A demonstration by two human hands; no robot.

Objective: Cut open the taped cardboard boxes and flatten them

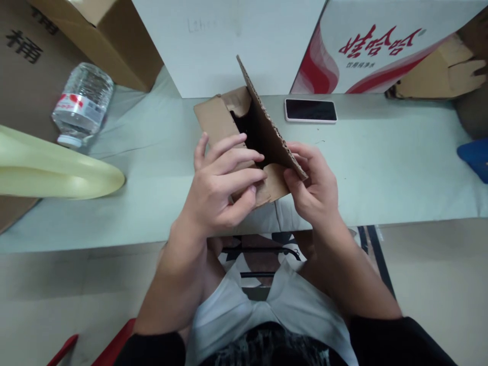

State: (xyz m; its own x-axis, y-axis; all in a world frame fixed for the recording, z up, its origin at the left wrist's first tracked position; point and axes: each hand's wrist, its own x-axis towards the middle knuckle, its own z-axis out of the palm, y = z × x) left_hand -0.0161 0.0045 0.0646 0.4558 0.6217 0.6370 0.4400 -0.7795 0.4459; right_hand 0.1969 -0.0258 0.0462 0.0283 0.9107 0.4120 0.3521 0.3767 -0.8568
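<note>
A small brown cardboard box (213, 119) is tilted over the front edge of the table, its lid flap raised and its dark inside partly visible. My left hand (224, 178) lies across the box's left side and opening, fingers stretched out and apart, the tips reaching over the opening's edge. At the right corner, my right hand (314, 183) grips the box near the raised lid, thumb in front and fingers behind. Part of those fingers is hidden by the lid. What the box contains, if anything, cannot be seen.
On the pale green table (381, 168) lies a phone (310, 111) behind my right hand. White cartons (236, 46) line the back. To the left are a water bottle (83, 104), a yellow rounded object (68, 170) and a brown carton (122, 46). Something blue (475, 157) sits far right.
</note>
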